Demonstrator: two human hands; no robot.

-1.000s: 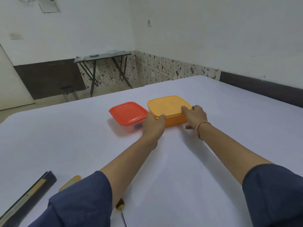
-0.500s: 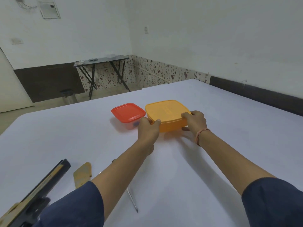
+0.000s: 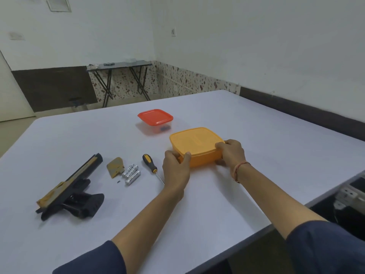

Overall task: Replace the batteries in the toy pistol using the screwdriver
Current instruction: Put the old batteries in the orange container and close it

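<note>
**A:** Where are the hands?

**B:** Both are on the orange box (image 3: 195, 143), which has its lid on and sits near the middle of the table (image 3: 266, 133). The left hand (image 3: 174, 165) grips its near left corner, thumb hooked over the lid's rim. The right hand (image 3: 232, 153) grips the right side, fingers curled onto the lid's edge.

**A:** And the toy pistol?

**B:** The toy pistol (image 3: 69, 190) lies on its side toward the table's left edge. Its barrel points at the far edge, and neither hand touches it.

**A:** What lies beside it?

**B:** A tan battery cover (image 3: 115, 167) is just right of the barrel. Three silver batteries (image 3: 132, 174) lie side by side, touching each other, just beside the cover. A tiny dark screw (image 3: 118, 182) lies nearer the near edge. The screwdriver (image 3: 150, 163) lies between the batteries and the left hand, its tip toward the near edge.

**A:** Anything further back?

**B:** A clear red-lidded box (image 3: 155, 116) stands toward the far edge, apart from the orange one. Something small and dark is inside, but I cannot tell what.
</note>
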